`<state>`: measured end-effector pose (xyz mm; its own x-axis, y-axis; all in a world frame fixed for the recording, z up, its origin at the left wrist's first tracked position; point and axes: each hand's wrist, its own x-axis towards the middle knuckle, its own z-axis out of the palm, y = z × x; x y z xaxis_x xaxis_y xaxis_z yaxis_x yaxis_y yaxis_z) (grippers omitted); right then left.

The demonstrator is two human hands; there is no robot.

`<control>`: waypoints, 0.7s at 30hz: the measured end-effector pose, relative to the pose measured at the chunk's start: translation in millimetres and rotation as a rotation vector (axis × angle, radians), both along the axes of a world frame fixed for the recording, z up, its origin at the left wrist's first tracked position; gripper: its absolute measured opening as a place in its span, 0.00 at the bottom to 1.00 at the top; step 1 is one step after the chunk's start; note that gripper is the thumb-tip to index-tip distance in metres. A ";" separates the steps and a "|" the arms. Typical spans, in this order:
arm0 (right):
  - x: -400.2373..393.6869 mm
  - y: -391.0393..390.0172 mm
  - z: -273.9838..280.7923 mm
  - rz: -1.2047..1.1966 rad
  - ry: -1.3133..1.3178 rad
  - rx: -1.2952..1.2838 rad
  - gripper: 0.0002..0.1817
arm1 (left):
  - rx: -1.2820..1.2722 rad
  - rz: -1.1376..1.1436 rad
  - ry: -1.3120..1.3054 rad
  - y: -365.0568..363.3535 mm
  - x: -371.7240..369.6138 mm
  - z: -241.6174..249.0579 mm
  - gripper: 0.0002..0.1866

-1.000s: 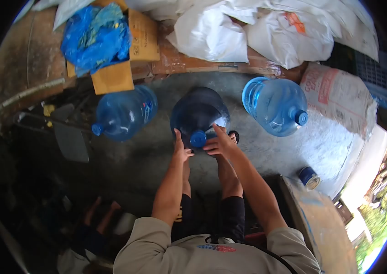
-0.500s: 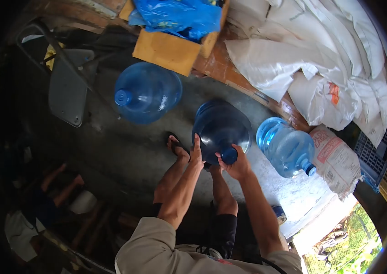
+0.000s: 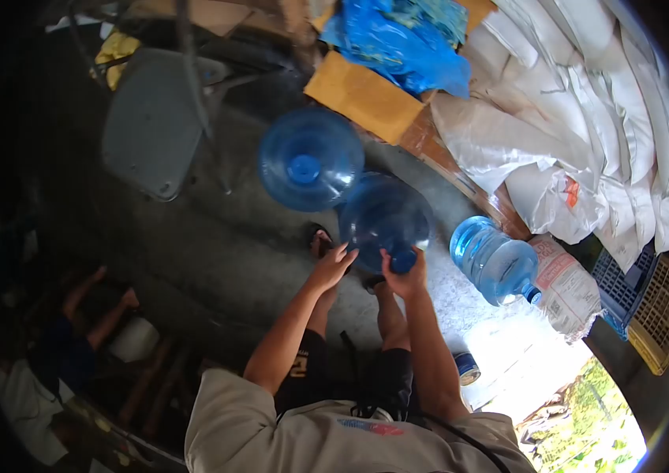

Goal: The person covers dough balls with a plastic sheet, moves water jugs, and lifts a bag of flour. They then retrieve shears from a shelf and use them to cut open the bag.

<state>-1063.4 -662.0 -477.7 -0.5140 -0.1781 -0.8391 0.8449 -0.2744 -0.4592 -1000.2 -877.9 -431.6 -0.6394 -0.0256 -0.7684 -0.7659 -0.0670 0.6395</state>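
around you is a dim concrete floor (image 3: 240, 260) with white sacks (image 3: 587, 110) heaped at upper right and a blue plastic bag (image 3: 405, 51) in a cardboard box (image 3: 362, 94). the middle jug (image 3: 386, 213) lies just beyond your hands: your right hand (image 3: 407, 276) is closed around its neck by the blue cap (image 3: 403, 260), while your left hand (image 3: 330, 270) has its fingertips at the jug's near side, though you can't tell whether they grip. the paper sack (image 3: 563, 296) beside the right jug (image 3: 496, 260) carries red print, too small to read. half a second ago a gap showed between the middle jug and the left jug (image 3: 311, 162); now their outlines meet.
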 end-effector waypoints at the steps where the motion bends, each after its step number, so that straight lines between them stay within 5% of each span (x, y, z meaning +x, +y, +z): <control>1: -38.7 -27.4 78.2 -0.311 -0.438 -0.283 0.29 | -0.070 0.002 -0.086 -7.9 37.6 -0.3 0.38; 4: -71.9 -32.0 87.8 -0.075 -0.457 -0.110 0.30 | -0.335 -0.086 -0.199 -40.8 137.7 13.6 0.34; 6: -87.8 -60.7 112.1 0.421 -0.334 0.540 0.28 | -0.161 0.115 -0.358 -72.9 219.4 -13.1 0.31; 8: -91.3 -23.9 58.9 1.087 0.244 0.898 0.26 | -0.058 0.493 -0.536 -104.0 245.0 52.3 0.25; 10: -92.8 -55.6 109.5 1.168 0.304 0.922 0.27 | -0.070 0.829 -0.591 -113.4 284.7 90.4 0.23; 13: -68.0 -72.4 159.7 1.388 0.381 0.951 0.28 | 0.217 1.022 -0.616 -101.8 416.0 40.1 0.28; 15: -70.9 -80.6 175.5 1.538 0.548 0.898 0.28 | 0.033 0.989 -0.654 -72.0 379.8 100.3 0.33; 20: -47.0 -82.0 227.6 1.459 0.807 0.693 0.27 | 0.155 0.927 -0.596 -39.8 322.3 92.2 0.32; 21: -49.5 -85.8 263.9 1.503 0.674 0.741 0.27 | 0.158 0.905 -0.564 -43.2 300.5 86.1 0.32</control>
<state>-1113.0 -747.8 -213.7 -0.5337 -0.4886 -0.6903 -0.2111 0.8674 -0.4507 -699.8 -921.1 -345.4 0.0142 -0.1858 -0.9825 -0.5721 -0.8074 0.1445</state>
